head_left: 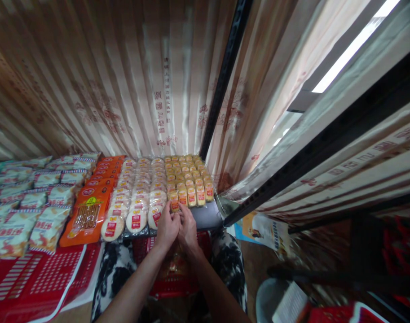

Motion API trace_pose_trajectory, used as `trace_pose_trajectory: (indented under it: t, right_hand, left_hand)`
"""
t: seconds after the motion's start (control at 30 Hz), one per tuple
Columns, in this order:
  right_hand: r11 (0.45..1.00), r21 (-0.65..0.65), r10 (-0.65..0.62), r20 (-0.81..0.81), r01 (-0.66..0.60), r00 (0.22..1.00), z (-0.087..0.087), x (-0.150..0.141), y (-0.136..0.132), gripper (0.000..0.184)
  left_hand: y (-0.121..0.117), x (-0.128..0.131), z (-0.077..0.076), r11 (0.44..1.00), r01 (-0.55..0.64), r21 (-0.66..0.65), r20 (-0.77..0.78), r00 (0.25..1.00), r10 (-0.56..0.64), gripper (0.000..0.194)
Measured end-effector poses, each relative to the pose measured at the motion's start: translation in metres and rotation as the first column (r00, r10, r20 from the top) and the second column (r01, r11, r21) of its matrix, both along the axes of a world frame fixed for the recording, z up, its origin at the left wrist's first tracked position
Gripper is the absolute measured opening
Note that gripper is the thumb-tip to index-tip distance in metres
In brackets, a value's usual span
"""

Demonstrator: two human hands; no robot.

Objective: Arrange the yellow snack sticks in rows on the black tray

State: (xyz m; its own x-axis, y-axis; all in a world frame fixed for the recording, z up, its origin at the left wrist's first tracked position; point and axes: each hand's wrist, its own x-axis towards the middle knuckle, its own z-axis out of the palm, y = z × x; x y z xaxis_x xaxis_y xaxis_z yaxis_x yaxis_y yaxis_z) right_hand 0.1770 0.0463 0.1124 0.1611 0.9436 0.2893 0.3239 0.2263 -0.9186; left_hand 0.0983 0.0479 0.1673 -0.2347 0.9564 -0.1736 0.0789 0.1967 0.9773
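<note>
My left hand (168, 226) and my right hand (187, 227) meet at the front edge of the shelf, fingers bent and close together. Between their fingertips stands a small yellow snack packet (174, 199) with a red label, at the front of the leftmost yellow column. More yellow packets (191, 194) of the same kind stand in columns to its right and behind. Just left of my left hand are columns of round white crackers (136, 218) in clear wrappers with red labels. My fingers partly hide the packet's lower end.
Orange snack bags (86, 208) and pale blue-white bags (50, 226) fill the left side. A red basket (173, 287) sits between my knees, another red basket (39, 280) at left. Black metal posts (221, 85) and printed curtains (130, 80) surround the shelf (208, 216).
</note>
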Motion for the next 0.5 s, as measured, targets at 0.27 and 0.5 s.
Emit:
trace_pose_trajectory:
  t: [0.27, 0.5]
  right_hand:
    - [0.997, 0.076, -0.034, 0.111, 0.025, 0.993, 0.0, 0.0, 0.003, 0.038]
    - [0.997, 0.073, -0.027, 0.128, 0.017, 0.991, -0.001, 0.0, 0.005, 0.036]
  left_hand:
    - [0.001, 0.004, -0.004, 1.0, 0.014, -0.006, 0.036, 0.999, -0.014, 0.053]
    - [0.003, 0.007, -0.017, 0.999, -0.038, 0.033, 0.074, 0.997, 0.035, 0.044]
